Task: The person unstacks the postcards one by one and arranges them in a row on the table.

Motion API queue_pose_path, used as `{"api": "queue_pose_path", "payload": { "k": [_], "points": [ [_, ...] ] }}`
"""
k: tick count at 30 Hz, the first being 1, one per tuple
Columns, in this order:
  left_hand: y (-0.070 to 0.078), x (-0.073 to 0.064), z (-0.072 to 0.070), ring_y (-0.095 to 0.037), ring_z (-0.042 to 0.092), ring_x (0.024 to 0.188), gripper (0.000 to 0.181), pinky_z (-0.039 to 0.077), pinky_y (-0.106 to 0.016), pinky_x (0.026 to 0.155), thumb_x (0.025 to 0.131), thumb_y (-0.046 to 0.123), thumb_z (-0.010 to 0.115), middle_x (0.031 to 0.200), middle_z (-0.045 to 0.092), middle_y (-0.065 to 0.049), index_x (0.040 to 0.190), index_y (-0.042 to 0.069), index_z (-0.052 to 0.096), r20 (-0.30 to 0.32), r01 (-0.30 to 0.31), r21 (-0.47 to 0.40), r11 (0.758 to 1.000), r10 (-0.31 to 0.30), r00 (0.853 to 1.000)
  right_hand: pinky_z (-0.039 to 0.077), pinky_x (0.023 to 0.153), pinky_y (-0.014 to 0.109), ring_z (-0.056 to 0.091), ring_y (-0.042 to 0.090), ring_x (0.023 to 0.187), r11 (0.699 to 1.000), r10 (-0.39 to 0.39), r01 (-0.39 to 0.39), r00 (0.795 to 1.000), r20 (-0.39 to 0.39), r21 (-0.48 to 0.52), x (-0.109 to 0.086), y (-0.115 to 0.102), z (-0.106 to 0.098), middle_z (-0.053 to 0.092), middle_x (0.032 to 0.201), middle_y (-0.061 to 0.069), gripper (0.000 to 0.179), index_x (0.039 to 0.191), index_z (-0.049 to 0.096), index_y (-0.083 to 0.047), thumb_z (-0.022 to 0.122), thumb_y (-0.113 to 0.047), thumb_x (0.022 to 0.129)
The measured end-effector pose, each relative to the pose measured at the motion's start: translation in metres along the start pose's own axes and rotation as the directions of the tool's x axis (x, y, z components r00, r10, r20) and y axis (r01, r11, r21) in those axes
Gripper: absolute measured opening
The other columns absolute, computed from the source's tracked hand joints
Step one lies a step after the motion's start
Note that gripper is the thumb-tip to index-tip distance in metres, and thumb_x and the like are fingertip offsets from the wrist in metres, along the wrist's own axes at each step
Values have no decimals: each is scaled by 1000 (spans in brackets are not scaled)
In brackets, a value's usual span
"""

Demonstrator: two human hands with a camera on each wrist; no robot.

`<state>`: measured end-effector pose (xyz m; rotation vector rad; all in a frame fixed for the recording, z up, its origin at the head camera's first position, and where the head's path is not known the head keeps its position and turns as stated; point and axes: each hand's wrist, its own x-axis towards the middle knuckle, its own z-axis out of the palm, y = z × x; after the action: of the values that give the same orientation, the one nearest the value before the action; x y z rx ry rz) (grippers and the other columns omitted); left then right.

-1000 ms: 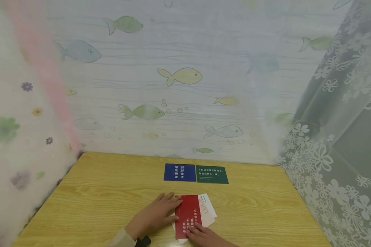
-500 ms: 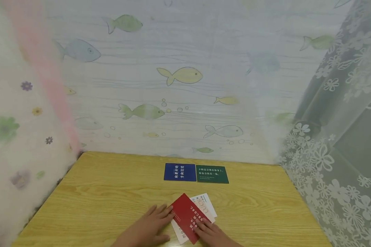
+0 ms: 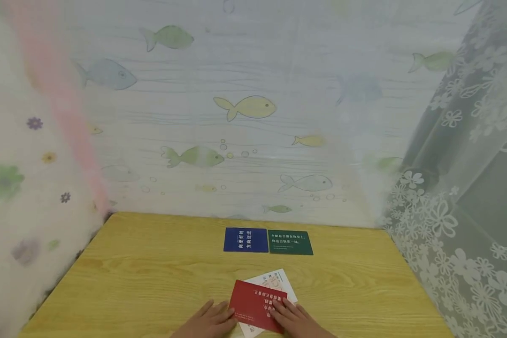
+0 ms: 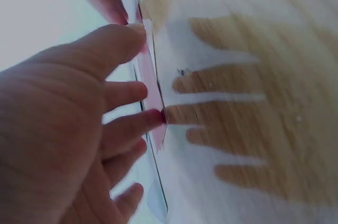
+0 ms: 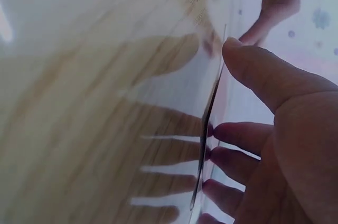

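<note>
A red card (image 3: pixel 253 304) with white printed writing lies nearly crosswise near the front of the table, over several pale cards. A white card (image 3: pixel 287 281) with print sticks out behind it, and a pale corner shows below. My left hand (image 3: pixel 209 320) touches the red card's left end with its fingertips, fingers extended. On the right end rest the fingers of my right hand (image 3: pixel 297 320), spread over part of the writing. The left wrist view shows the left fingers (image 4: pixel 132 123) against a pinkish card edge; in the right wrist view the right thumb (image 5: pixel 248 60) meets a thin card edge.
A blue card (image 3: pixel 246 240) and a green card (image 3: pixel 290 242) lie side by side farther back on the wooden table (image 3: pixel 152 263). Fish-patterned cloth (image 3: pixel 253 141) hangs behind the table, and lacy curtain (image 3: pixel 443 225) hangs along the right side.
The red card has turned counter-clockwise from lengthwise to nearly crosswise. My left hand has moved down towards the front edge with the card's end; the right hand has shifted slightly right.
</note>
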<state>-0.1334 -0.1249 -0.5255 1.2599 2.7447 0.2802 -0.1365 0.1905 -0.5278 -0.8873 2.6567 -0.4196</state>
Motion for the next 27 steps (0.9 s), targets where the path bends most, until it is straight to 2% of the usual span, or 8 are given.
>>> {"api": "queue_pose_path", "payload": {
  "k": [4, 7, 10, 13, 17, 20, 23, 27],
  "points": [
    [-1, 4, -6, -19, 55, 135, 62, 51, -49, 106, 99, 64, 47, 139, 64, 9, 140, 21, 64, 0, -35, -4, 999, 35, 999, 45, 113, 51, 40, 29, 148, 999, -37, 37, 999, -10, 32, 0, 6, -1, 47, 158, 2, 78, 155, 46, -18, 58, -62, 92],
    [-5, 7, -10, -19, 56, 133, 62, 51, -46, 107, 98, 62, 52, 140, 64, 7, 140, 18, 63, -11, -15, -7, 1000, 15, 1000, 45, 113, 53, 39, 34, 148, 997, -49, 51, 999, -23, 59, 1, 11, -4, 45, 159, 7, 79, 154, 46, -16, 63, -60, 91],
    [-10, 7, -12, -23, 53, 137, 64, 47, -46, 111, 98, 58, 56, 146, 60, 1, 143, 14, 60, -18, 35, -63, 997, -36, 999, 42, 116, 54, 36, 36, 149, 996, -15, 16, 1000, -17, 84, 0, 14, -10, 41, 161, 9, 85, 155, 44, -15, 66, -62, 88],
    [-13, 7, -13, -32, 49, 140, 65, 42, -52, 114, 99, 53, 58, 150, 56, -5, 146, 9, 56, -41, 58, -138, 989, -64, 997, 39, 117, 56, 35, 40, 148, 997, 14, -13, 1000, -21, 72, -3, 17, -14, 39, 162, 11, 91, 156, 42, -12, 65, -66, 87],
    [-16, 8, -12, -36, 43, 145, 70, 37, -57, 117, 97, 52, 61, 155, 50, -5, 151, 9, 50, -51, 81, -201, 976, -93, 994, 37, 117, 61, 35, 43, 148, 997, 51, -49, 998, -41, 54, -7, 19, -20, 39, 161, 15, 93, 155, 40, -4, 66, -64, 88],
    [-16, 9, -11, -35, 38, 148, 73, 33, -57, 120, 96, 53, 62, 158, 46, -3, 154, 11, 46, -23, 115, -244, 963, -124, 992, 35, 117, 62, 32, 43, 149, 993, 94, -90, 994, -47, 75, -8, 20, -23, 38, 162, 16, 96, 156, 37, -1, 67, -63, 88],
    [-15, 11, -9, -34, 35, 150, 75, 30, -57, 122, 96, 55, 61, 159, 46, -2, 155, 12, 45, 3, 136, -261, 956, -140, 990, 31, 118, 65, 28, 43, 151, 983, 142, -136, 989, -38, 125, -7, 20, -25, 34, 164, 15, 100, 157, 35, -1, 68, -64, 86],
    [-13, 10, -7, -34, 40, 147, 74, 33, -55, 120, 96, 56, 61, 155, 51, -2, 153, 11, 47, 0, 127, -245, 961, -131, 991, 26, 119, 68, 24, 44, 152, 971, 170, -164, 985, -22, 173, -4, 22, -27, 31, 165, 14, 103, 158, 33, -3, 71, -63, 83]
  ]
}}
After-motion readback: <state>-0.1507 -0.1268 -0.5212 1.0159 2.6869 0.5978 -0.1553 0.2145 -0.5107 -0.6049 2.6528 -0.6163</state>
